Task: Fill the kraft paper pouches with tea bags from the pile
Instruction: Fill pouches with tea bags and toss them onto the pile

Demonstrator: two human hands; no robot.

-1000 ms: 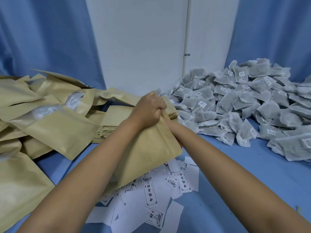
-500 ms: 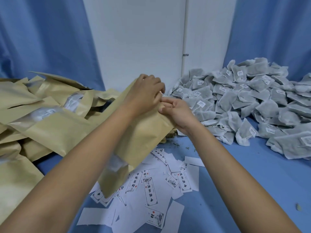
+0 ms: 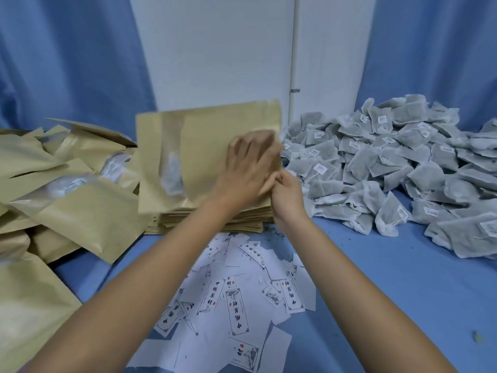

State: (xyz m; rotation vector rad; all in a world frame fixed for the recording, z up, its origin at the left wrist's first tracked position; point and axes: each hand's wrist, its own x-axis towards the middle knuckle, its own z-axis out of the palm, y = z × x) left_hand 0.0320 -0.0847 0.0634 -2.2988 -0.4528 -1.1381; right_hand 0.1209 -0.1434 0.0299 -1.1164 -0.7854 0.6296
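Far left: heap of filled pouches (image 3: pixel 67 189) on the blue worktop (image 3: pixel 390 292), tea bags showing through some of the clear windows.
Middle: 1 pouch (image 3: pixel 204 146) held up on edge over the flat stack of pouches (image 3: pixel 209 224), with its clear strip facing the camera.
Left hand (image 3: pixel 247 168): pretty blurry, fingers spread flat on the pouch's front.
Right hand (image 3: pixel 285 192): fingers curled, pinching the pouch's lower right edge, touching the left hand.
Front: paper labels (image 3: pixel 236 300) scattered loose.
Right: tea bag pile (image 3: pixel 390 162), just beside the stack.
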